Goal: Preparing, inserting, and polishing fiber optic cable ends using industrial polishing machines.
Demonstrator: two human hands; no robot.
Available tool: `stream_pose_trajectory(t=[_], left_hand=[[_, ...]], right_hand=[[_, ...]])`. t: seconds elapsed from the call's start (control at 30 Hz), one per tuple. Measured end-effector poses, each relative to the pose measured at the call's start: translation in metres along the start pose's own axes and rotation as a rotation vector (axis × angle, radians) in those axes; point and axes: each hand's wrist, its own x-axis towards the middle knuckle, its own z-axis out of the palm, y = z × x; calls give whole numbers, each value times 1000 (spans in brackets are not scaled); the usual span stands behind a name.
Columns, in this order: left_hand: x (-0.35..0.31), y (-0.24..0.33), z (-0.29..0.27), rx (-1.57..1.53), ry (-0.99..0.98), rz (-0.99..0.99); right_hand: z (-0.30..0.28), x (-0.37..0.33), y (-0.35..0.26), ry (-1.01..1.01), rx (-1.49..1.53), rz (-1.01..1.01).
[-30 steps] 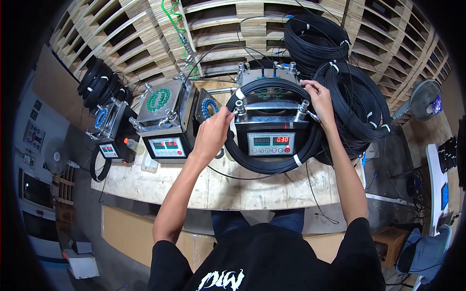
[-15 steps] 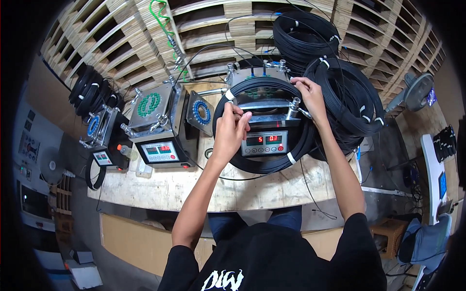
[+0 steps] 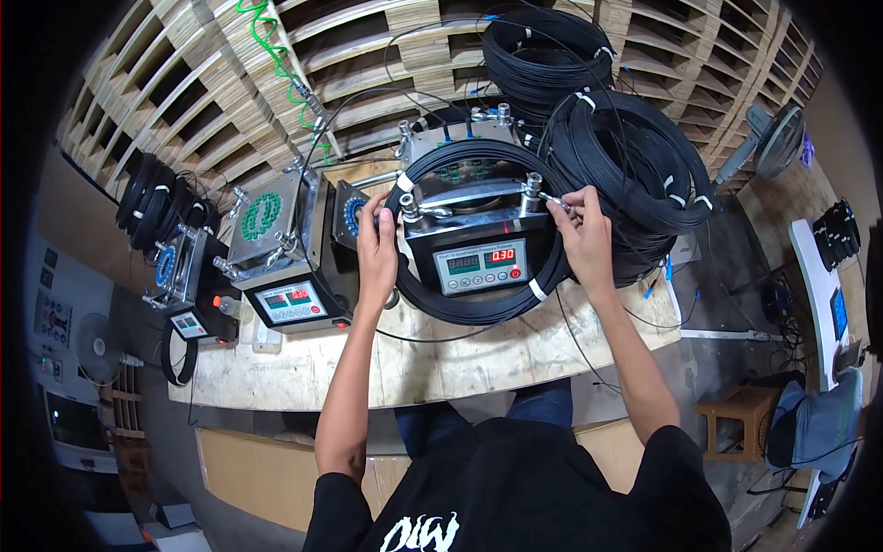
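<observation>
A coil of thin black cable (image 3: 425,296), bound with white ties, hangs around the front of a metal polishing machine (image 3: 480,264) with a lit display. At the coil's left side, my left hand (image 3: 375,253) is closed on its edge, thumb and fingers upward. My right hand (image 3: 583,237) pinches the end of a metal clamp lever (image 3: 552,199) at the machine's front right corner. Another clamp lever (image 3: 432,212) sits at the front left corner, with no hand on it. Blue connectors (image 3: 469,129) stand at the machine's rear. The right fingertips partly cover the lever.
Two more machines stand to the left, the nearer with a green ring-patterned plate (image 3: 261,217). Large black cable coils (image 3: 635,161) are stacked at the right. Wooden slats (image 3: 368,46) rise behind the wooden bench (image 3: 487,368). A loose cable crosses the bench's front edge.
My left hand has moved from the front left clamp out to the coil's left edge. My right hand has come down to the right clamp lever. The machine's display has changed.
</observation>
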Motion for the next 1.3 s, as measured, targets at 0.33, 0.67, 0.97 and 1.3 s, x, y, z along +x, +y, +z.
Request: stream_pose_trajectory(t=[0.33, 0.67, 0.97, 1.3], left_hand=[[0, -7, 11, -223, -64, -198], [1, -7, 15, -224, -48, -190], [1, -8, 12, -216, -63, -188], [0, -5, 14, -233, -58, -200]], right_hand=[[-6, 4, -3, -79, 30, 34], [-2, 4, -3, -25, 26, 42], [-10, 14, -15, -178, -368, -233], [-13, 9, 12, -128, 99, 49]])
